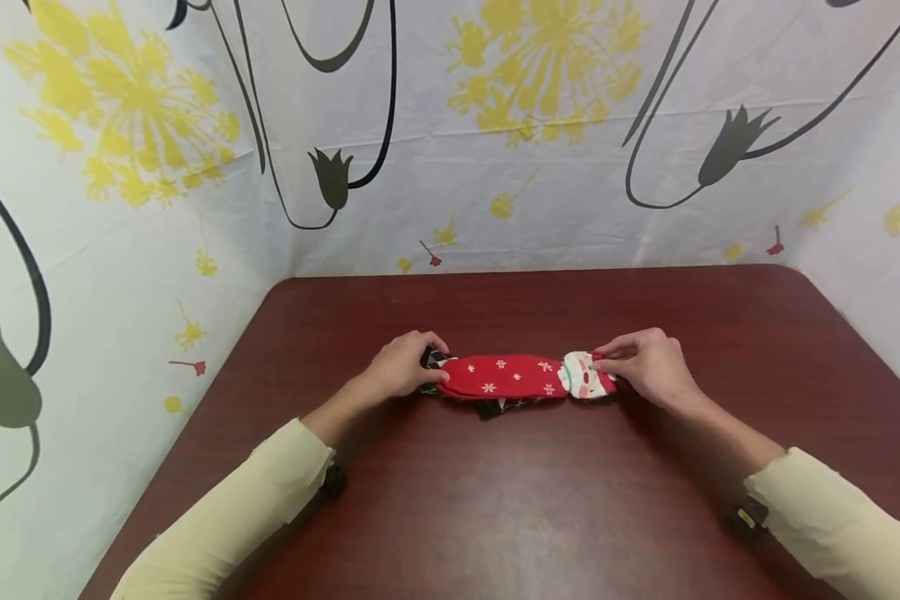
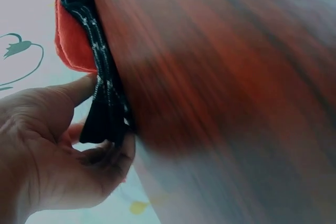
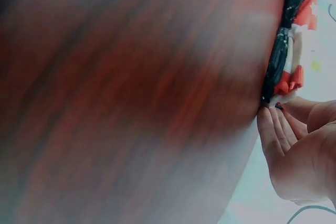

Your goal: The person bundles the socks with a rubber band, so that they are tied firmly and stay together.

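Note:
A red sock (image 1: 506, 377) with white snowflakes and a Santa face at its right end lies lengthwise across the table. Under it is a black patterned sock (image 1: 489, 409), whose edge juts out at the front and the left end. My left hand (image 1: 403, 364) pinches the left end of the stack, thumb on top and fingers at the black layer. In the left wrist view, those fingers curl around the end of the black sock (image 2: 100, 106). At the Santa end, my right hand (image 1: 651, 368) pinches the tip between thumb and fingers, its fingertips right at the tabletop in the right wrist view.
The dark red wooden table (image 1: 510, 500) has rounded far corners. White cloth (image 1: 435, 108) printed with yellow and grey flowers hangs behind it and along both sides. A small dark device (image 1: 750, 514) is worn below the right sleeve cuff.

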Demonstrator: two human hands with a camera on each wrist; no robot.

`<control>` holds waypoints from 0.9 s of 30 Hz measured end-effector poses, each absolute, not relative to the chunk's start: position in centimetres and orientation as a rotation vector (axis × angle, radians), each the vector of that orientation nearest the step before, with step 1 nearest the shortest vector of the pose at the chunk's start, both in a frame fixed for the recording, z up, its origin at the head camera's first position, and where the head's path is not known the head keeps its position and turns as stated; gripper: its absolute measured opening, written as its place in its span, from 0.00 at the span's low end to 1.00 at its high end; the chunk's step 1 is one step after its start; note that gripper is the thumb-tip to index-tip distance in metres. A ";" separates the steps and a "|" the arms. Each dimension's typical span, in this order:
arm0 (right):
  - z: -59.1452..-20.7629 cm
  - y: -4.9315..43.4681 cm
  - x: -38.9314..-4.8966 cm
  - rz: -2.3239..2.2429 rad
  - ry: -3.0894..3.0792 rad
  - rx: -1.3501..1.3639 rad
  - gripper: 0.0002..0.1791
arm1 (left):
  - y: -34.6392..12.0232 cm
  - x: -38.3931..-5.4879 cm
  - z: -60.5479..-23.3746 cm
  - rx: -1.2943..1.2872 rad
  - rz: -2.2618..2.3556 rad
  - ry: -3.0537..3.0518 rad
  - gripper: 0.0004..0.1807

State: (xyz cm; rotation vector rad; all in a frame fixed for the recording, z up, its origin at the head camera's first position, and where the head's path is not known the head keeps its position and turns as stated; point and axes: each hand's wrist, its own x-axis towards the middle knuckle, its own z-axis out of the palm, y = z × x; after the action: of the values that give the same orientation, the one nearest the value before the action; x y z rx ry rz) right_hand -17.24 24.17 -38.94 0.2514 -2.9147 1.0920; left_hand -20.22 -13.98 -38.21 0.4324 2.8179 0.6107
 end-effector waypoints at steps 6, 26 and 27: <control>-39.0 24.1 -17.5 1.064 -2.911 0.247 0.15 | -13.6 -20.1 -38.0 0.378 0.536 2.846 0.27; -38.4 24.1 -18.0 1.189 -2.951 0.163 0.16 | -13.2 -20.3 -37.7 0.321 0.568 2.804 0.24; -38.3 24.1 -18.0 1.208 -2.956 0.147 0.17 | -13.2 -20.3 -37.7 0.321 0.580 2.797 0.23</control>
State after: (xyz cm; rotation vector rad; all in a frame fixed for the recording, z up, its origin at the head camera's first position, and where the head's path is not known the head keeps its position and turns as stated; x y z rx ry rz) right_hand -18.04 24.14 -38.32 0.1468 -2.9565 1.2082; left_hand -20.34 -13.16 -37.69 0.3211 2.7974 0.5803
